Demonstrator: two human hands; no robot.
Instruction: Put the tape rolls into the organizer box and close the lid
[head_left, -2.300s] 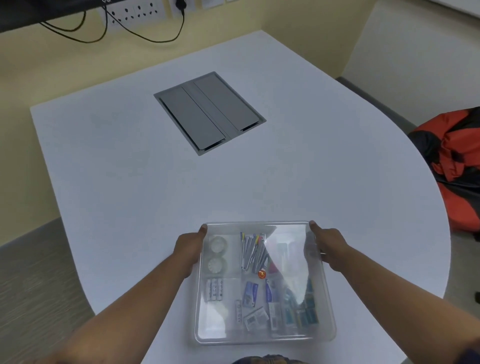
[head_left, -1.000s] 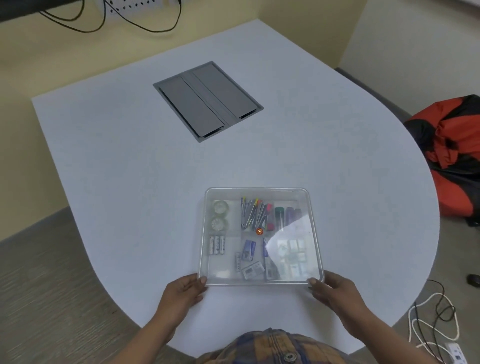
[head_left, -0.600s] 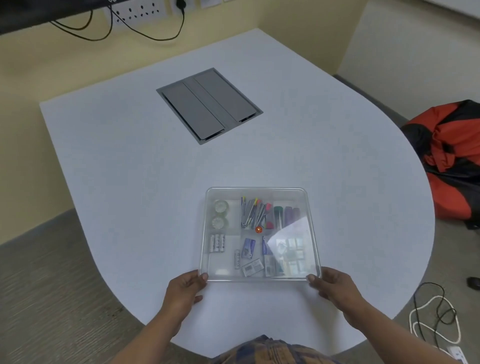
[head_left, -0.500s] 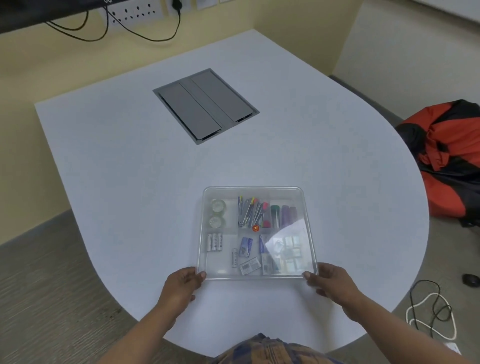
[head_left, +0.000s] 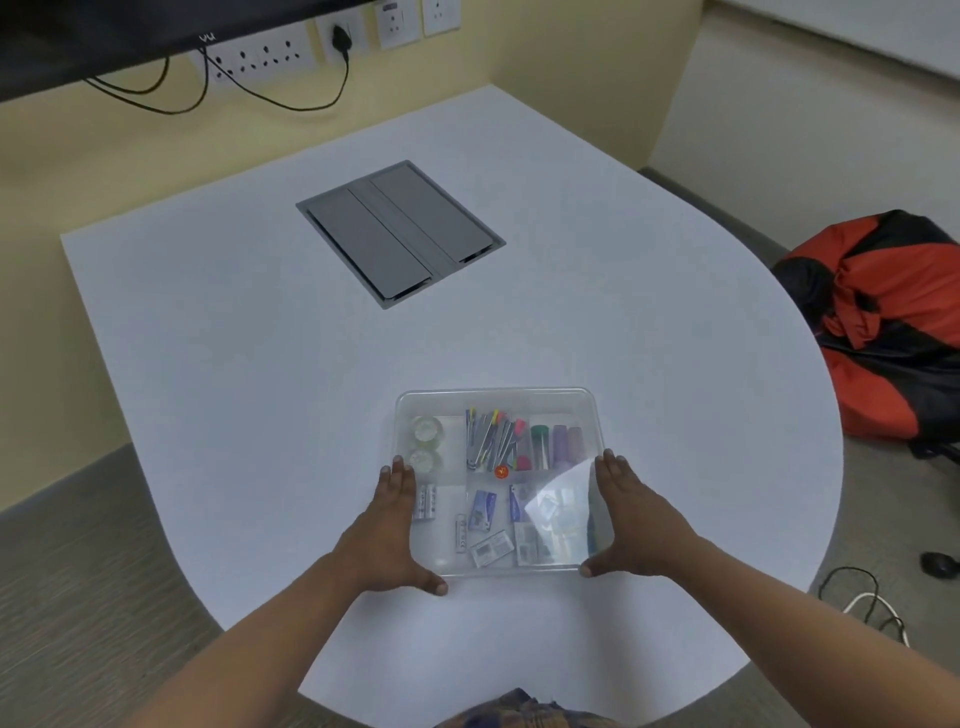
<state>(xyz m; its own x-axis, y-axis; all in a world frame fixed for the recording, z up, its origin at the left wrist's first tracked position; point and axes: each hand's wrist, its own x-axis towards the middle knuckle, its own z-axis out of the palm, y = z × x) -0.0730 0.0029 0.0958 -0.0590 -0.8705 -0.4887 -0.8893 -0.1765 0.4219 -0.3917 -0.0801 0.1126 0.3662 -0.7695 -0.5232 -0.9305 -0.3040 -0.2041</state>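
Flanking the lidded organizer box (head_left: 498, 415), left hand (head_left: 387, 530) and right hand (head_left: 631, 525) were pressed flat, fingers wide; tape rolls (head_left: 427, 441) were seen inside.

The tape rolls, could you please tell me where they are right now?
In the head view, the tape rolls sit in the organizer box's far-left compartment, just beyond the left hand.

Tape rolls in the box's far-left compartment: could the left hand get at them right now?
Probably not: the clear lid covers the tape rolls, though the left hand lies close beside them.
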